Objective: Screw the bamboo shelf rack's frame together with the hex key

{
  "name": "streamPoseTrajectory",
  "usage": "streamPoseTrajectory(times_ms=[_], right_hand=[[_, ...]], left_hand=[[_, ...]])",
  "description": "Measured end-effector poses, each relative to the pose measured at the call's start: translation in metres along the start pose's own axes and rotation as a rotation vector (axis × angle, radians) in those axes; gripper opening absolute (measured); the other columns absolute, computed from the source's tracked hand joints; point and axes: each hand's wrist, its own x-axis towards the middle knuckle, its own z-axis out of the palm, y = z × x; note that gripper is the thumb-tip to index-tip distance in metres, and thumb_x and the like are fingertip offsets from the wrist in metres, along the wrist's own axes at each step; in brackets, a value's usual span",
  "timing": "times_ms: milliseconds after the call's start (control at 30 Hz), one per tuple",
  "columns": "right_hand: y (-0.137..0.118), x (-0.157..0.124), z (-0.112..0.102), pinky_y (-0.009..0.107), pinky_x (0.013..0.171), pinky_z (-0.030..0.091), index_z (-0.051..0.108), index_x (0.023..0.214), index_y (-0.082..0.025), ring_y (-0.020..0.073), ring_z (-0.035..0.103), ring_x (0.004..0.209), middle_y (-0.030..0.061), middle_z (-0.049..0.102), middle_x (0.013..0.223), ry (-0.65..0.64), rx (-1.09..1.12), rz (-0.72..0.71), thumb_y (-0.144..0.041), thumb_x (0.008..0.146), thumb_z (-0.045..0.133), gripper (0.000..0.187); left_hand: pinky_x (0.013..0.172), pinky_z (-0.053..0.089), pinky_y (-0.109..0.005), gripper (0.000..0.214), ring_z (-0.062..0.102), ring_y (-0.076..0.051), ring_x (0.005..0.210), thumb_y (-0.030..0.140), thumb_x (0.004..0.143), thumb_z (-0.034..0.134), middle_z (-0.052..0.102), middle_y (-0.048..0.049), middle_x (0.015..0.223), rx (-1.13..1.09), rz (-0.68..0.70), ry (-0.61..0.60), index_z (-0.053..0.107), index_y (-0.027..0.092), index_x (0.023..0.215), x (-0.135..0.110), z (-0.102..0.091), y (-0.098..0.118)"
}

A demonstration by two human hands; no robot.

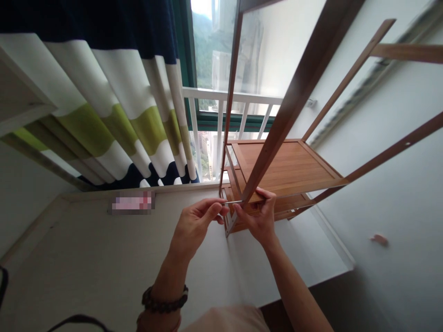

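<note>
A brown wooden shelf rack (pixel 284 161) stands in front of the window, its tall posts slanting through the view. My left hand (pixel 194 226) pinches a thin silver metal rod, which looks like a hex key (pixel 232 202), between thumb and fingers. The rod's far end meets the lower part of the near post (pixel 266 157). On the other side of that post, my right hand (pixel 261 219) is closed around the corner where post and shelf meet. Part of its fingers is hidden behind the wood. The rod's end at the post is too small to make out.
A striped curtain (pixel 138 124) hangs at the left. White railing bars (pixel 221 124) stand behind the rack, before the window glass. A blurred pink packet (pixel 131 203) lies on the pale ledge (pixel 104 258). The white wall (pixel 398 193) rises close on the right.
</note>
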Motion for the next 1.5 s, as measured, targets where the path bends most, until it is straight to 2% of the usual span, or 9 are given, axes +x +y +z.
streamPoseTrajectory(times_ms=[233, 400, 533, 633, 800, 1033, 1200, 1333, 1500], right_hand=[[0.005, -0.002, 0.002, 0.026, 0.058, 0.047, 0.038, 0.110, -0.020, 0.0116, 0.051, 0.070, 0.0066, 0.049, 0.100, 0.008, 0.028, -0.004, -0.028, 0.059, 0.073, 0.062], [0.004, -0.001, 0.002, 0.025, 0.057, 0.047, 0.038, 0.109, -0.021, 0.0113, 0.051, 0.070, 0.0066, 0.049, 0.101, 0.006, 0.021, -0.020, -0.029, 0.060, 0.073, 0.061], [0.001, 0.000, 0.001, 0.026, 0.059, 0.048, 0.038, 0.109, -0.020, 0.0129, 0.052, 0.075, 0.0070, 0.049, 0.101, -0.010, 0.005, -0.023, -0.030, 0.060, 0.073, 0.060], [0.000, 0.000, 0.000, 0.026, 0.060, 0.048, 0.038, 0.110, -0.020, 0.0134, 0.052, 0.075, 0.0074, 0.049, 0.102, -0.017, 0.002, -0.022, -0.031, 0.060, 0.073, 0.061], [-0.001, 0.000, -0.001, 0.027, 0.061, 0.048, 0.039, 0.111, -0.019, 0.0136, 0.053, 0.075, 0.0075, 0.051, 0.100, -0.019, 0.003, -0.014, -0.031, 0.061, 0.072, 0.061], [0.002, -0.001, 0.001, 0.027, 0.062, 0.048, 0.036, 0.112, -0.019, 0.0124, 0.054, 0.073, 0.0072, 0.050, 0.102, -0.036, 0.053, -0.006, -0.029, 0.063, 0.071, 0.061], [0.006, -0.002, 0.002, 0.026, 0.061, 0.047, 0.037, 0.112, -0.020, 0.0128, 0.053, 0.075, 0.0076, 0.048, 0.104, -0.019, 0.044, -0.019, -0.028, 0.061, 0.072, 0.062], [0.006, -0.002, 0.001, 0.026, 0.061, 0.048, 0.037, 0.112, -0.020, 0.0144, 0.053, 0.079, 0.0084, 0.048, 0.105, -0.021, 0.030, -0.014, -0.028, 0.061, 0.072, 0.062], [0.007, -0.002, 0.002, 0.027, 0.061, 0.049, 0.036, 0.113, -0.019, 0.0154, 0.055, 0.080, 0.0090, 0.048, 0.104, -0.040, 0.033, -0.011, -0.028, 0.063, 0.072, 0.062]], left_hand=[[0.069, 0.050, -0.030, 0.019, 0.062, -0.015, 0.065, 0.023, 0.064, 0.070, 0.070, -0.0046, 0.074, 0.000, 0.080, 0.136, 0.071, 0.018, 0.083, 0.004, 0.004, -0.020], [0.064, 0.045, -0.024, 0.010, 0.055, -0.011, 0.072, 0.021, 0.063, 0.071, 0.060, -0.0037, 0.089, -0.189, 0.261, 0.072, 0.072, 0.021, 0.073, 0.020, 0.000, -0.044], [0.050, 0.036, -0.021, 0.014, 0.044, -0.006, 0.053, 0.023, 0.070, 0.066, 0.049, 0.0018, 0.059, -0.324, 0.028, -0.070, 0.071, 0.017, 0.082, 0.018, -0.004, -0.040], [0.048, 0.034, -0.020, 0.018, 0.044, -0.006, 0.050, 0.025, 0.072, 0.065, 0.051, 0.0014, 0.054, -0.370, -0.129, -0.086, 0.069, 0.015, 0.085, 0.011, -0.003, -0.029], [0.050, 0.037, -0.018, 0.020, 0.048, -0.005, 0.055, 0.028, 0.069, 0.067, 0.058, -0.0022, 0.066, -0.439, -0.200, -0.049, 0.068, 0.011, 0.079, 0.009, 0.002, -0.021], [0.037, 0.029, -0.018, 0.034, 0.039, -0.004, 0.039, 0.042, 0.076, 0.056, 0.045, 0.0033, 0.048, -0.287, -0.311, -0.197, 0.052, 0.012, 0.060, 0.012, -0.004, -0.023], [0.047, 0.037, -0.019, 0.018, 0.045, -0.007, 0.051, 0.032, 0.079, 0.054, 0.049, 0.0022, 0.059, -0.157, -0.122, -0.196, 0.056, 0.015, 0.074, 0.014, -0.001, -0.008], [0.057, 0.041, -0.021, 0.013, 0.048, -0.008, 0.057, 0.026, 0.081, 0.052, 0.054, 0.0014, 0.064, 0.201, 0.175, -0.071, 0.061, 0.018, 0.087, 0.014, 0.000, -0.008], [0.070, 0.046, -0.025, 0.019, 0.057, -0.013, 0.077, 0.013, 0.079, 0.054, 0.061, -0.0042, 0.089, 0.512, 0.604, 0.101, 0.065, 0.021, 0.092, 0.011, -0.003, -0.026]])
